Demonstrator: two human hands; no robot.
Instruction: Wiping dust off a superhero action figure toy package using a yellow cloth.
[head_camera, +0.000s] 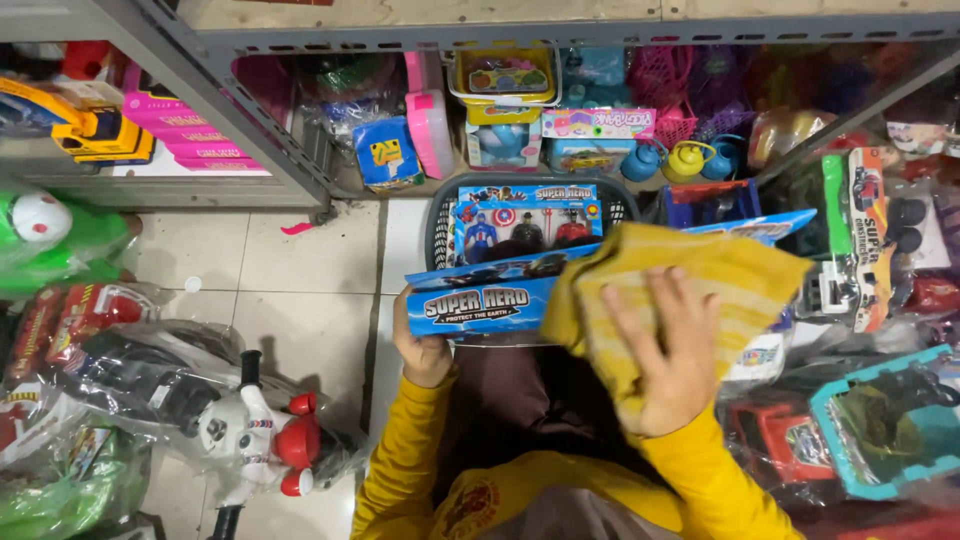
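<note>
Yellow cloth (690, 290) is pressed flat under the spread fingers of the right hand (668, 365) onto a long blue toy box (500, 300), gripped at its end by the clenched left hand (422, 350). Wiping appears under way; continued strokes seem required. Behind, a dark basket (440, 215) holds another figure box (525, 225).

1. I have a single view, from the camera worn on the person's head; there is no second view to share any part of the scene.
2. It looks steeply down over the chest and yellow sleeves to the tiled floor (300, 290).
3. My landmark is the dark basket (440, 215), straight ahead and close.
4. Beyond the basket, the frame's top edge reaches the metal shelf (560, 30).
5. Wrapped toys fill both sides of the basket, very near.
</note>
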